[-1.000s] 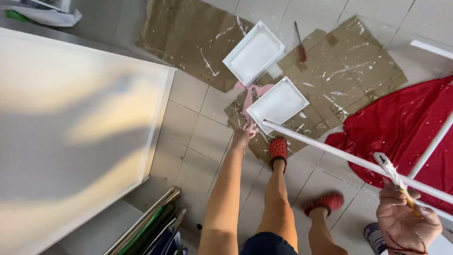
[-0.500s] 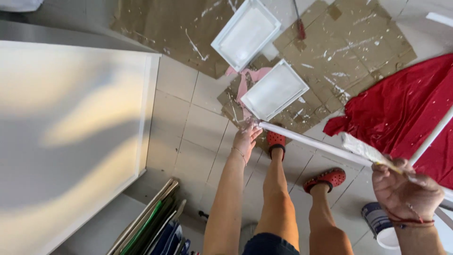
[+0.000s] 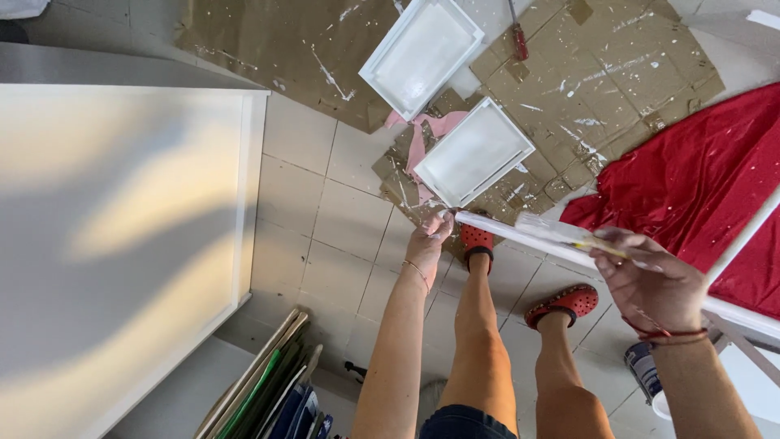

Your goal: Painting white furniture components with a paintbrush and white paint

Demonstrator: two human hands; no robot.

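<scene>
1. Large white flat panel (image 3: 122, 236), painted board, fills left of view, lying level above the tiled floor (image 3: 341, 219).
2. Red cloth sheet (image 3: 691, 179), white-speckled, spread on floor at right.
3. Brown flattened cardboard (image 3: 617, 73), paint-splashed, covers floor at top; red-handled tool (image 3: 517, 36) lies on it.
4. Long white painted bar (image 3: 528, 236) – the workpiece. Runs from centre down to right edge, above the person's legs; appears part of a white frame w/ another white rail crossing at right.
5. Two white rectangular shallow trays: upper tray (image 3: 422, 50) and lower tray (image 3: 475, 152), both on cardboard, pink rag just beside them.
6. Right hand (image 3: 650, 280) – fingers closed round a small yellow-handled paintbrush (image 3: 561, 232), bristle end laid on the bar's top face.
7. Left hand (image 3: 429, 240) – fingertips pinched on the bar's free end, steadying it.
8. Blue-and-white paint can (image 3: 646, 370), on floor under right wrist, partly hidden.
9. Red clogs on both feet; stacked boards leaning at bottom left.

Step in hand, by judgement: brushing white paint along the bar, approx. mid-length. Next move calls for steady left-hand hold and an even stroke; brush reload needs a reach down to the can.
</scene>
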